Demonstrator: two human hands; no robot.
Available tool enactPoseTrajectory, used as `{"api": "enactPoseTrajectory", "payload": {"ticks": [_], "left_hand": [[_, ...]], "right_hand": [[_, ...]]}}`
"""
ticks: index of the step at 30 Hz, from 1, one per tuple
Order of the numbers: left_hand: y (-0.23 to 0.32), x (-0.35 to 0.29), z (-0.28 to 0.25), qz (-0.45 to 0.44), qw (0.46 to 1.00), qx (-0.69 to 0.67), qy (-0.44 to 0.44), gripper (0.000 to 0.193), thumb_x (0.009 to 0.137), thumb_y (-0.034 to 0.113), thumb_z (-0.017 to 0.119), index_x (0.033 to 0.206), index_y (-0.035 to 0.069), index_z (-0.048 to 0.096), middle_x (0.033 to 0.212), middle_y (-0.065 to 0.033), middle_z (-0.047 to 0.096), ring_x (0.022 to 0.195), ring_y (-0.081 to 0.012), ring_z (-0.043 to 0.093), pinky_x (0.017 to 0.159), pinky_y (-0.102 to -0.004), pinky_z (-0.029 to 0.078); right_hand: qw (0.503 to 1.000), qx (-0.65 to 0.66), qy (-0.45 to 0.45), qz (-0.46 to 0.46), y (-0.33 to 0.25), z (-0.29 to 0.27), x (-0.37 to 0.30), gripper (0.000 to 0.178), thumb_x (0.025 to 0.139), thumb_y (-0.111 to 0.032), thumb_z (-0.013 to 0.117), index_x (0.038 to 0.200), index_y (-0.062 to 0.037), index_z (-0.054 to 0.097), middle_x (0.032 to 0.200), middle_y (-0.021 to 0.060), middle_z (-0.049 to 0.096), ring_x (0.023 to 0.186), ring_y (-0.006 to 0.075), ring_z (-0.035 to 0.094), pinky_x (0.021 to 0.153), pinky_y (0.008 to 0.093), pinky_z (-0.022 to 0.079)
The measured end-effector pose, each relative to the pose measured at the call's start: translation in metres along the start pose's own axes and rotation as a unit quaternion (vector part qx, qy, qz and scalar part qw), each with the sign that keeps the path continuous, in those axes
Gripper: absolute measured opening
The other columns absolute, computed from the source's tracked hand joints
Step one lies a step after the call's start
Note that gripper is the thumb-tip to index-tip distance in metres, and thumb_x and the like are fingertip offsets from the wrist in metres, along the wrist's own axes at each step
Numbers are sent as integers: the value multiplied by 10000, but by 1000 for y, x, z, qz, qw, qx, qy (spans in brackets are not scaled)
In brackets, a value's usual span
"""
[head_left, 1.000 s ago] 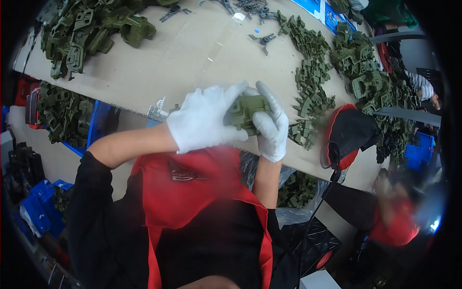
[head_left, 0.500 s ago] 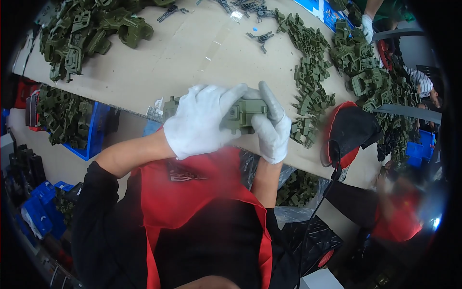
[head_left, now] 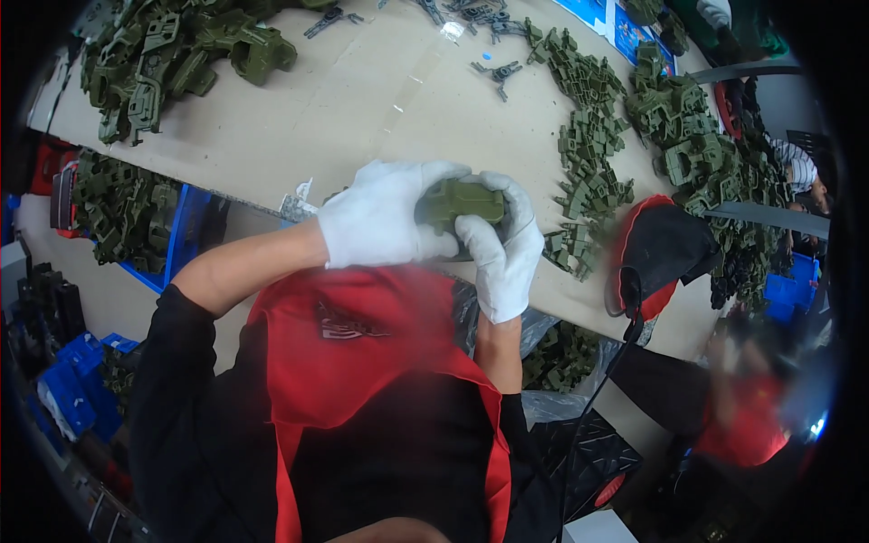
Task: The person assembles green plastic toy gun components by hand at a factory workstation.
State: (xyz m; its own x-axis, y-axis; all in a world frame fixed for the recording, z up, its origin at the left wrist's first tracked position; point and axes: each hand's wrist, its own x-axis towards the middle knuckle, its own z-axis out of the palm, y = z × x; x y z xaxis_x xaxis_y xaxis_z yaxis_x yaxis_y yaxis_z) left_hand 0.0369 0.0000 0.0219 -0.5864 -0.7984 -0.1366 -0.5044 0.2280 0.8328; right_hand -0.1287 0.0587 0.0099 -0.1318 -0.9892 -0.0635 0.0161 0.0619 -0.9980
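Observation:
Both my hands wear white gloves and hold one olive-green plastic toy vehicle body just over the near edge of the table. My left hand is closed over its left part and hides most of it. At the other end, my right hand grips the body, with the thumb on the near side and the fingers curled round the far side. A smooth, rounded face of the part shows between the hands.
Green plastic parts lie piled on the table at far left and in a strip to the right. Small grey parts lie at the back. A black-and-red cap-like item sits right. A blue crate stands lower left. Another person is at right.
The toy vehicle body has been turned in my hands, so its detailed face gives way to a smoother, rounded one. My right fingers have shifted their grip. A co-worker's gloved hand has moved farther back.

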Motion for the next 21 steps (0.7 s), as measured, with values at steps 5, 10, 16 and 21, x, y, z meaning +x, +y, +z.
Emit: {"api": "enactPoseTrajectory", "payload": {"ticks": [5, 10, 16, 21], "left_hand": [[0, 8, -14, -58, 990, -89, -89, 799, 649, 234, 839, 1340, 29, 494, 1213, -187, 629, 1139, -284, 603, 988, -368, 460], [-13, 5, -9, -26, 987, -127, -93, 810, 654, 152, 824, 1364, -3, 466, 1230, -187, 622, 1132, -274, 606, 992, -341, 457], [-13, 1, -7, 28, 987, -153, -52, 734, 650, 111, 801, 1316, 6, 511, 1165, -193, 652, 1063, -262, 643, 954, -338, 481], [-10, 7, -10, 7, 991, -91, -101, 709, 650, 147, 805, 1288, 3, 529, 1118, -209, 664, 1018, -269, 659, 923, -340, 497]], "right_hand": [[996, 7, -77, 51, 4, -18, 13, 672, 710, 80, 668, 1348, 2, 472, 1176, 117, 598, 1003, 182, 603, 895, 306, 488], [992, 15, -104, 73, 3, -14, 9, 803, 643, 106, 714, 1391, -10, 446, 1158, 105, 606, 998, 173, 598, 885, 300, 489], [996, -6, -54, 76, 2, -12, 6, 698, 657, 117, 725, 1307, 6, 497, 1085, 109, 635, 974, 166, 620, 846, 306, 524], [999, -20, -23, 45, 6, -9, 7, 547, 646, 124, 698, 1167, 0, 586, 1018, 68, 637, 843, 133, 608, 738, 261, 511]]}}
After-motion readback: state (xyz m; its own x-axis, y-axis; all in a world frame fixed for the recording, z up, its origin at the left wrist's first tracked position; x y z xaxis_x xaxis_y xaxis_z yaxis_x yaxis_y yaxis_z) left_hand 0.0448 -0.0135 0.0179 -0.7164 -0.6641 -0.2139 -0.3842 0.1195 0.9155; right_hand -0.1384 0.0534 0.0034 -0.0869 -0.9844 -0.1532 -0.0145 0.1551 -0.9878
